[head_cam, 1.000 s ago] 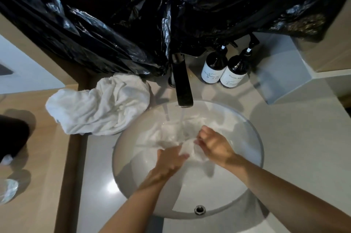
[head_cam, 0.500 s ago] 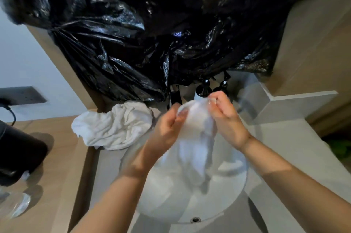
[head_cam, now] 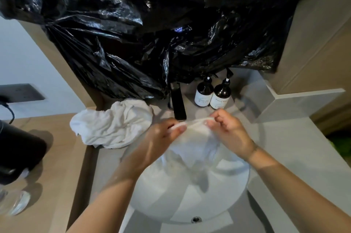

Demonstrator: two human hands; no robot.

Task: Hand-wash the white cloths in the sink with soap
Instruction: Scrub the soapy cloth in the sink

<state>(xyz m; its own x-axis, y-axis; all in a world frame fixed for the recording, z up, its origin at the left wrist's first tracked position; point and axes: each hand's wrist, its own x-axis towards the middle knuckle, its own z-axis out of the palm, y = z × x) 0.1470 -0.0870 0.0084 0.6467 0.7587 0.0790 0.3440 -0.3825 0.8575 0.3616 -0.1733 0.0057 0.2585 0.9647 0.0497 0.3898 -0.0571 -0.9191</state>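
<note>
Over the white sink, the left hand and right hand each pinch the top edge of a wet white cloth with curled fingers, its lower folds hanging into the bowl and covering much of it. Behind lies a second white cloth on the desk. A black plastic bag hides the tap's base and the pump tops of two dark bottles, whose labels are unreadable.

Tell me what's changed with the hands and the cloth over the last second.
Both hands lifted the wet cloth up out of the sink. The left hand and right hand now pinch its top edge, stretched between them below the faucet; a second ago they pressed it in the basin. The crumpled cloth on the counter and the two bottles stayed put.
</note>
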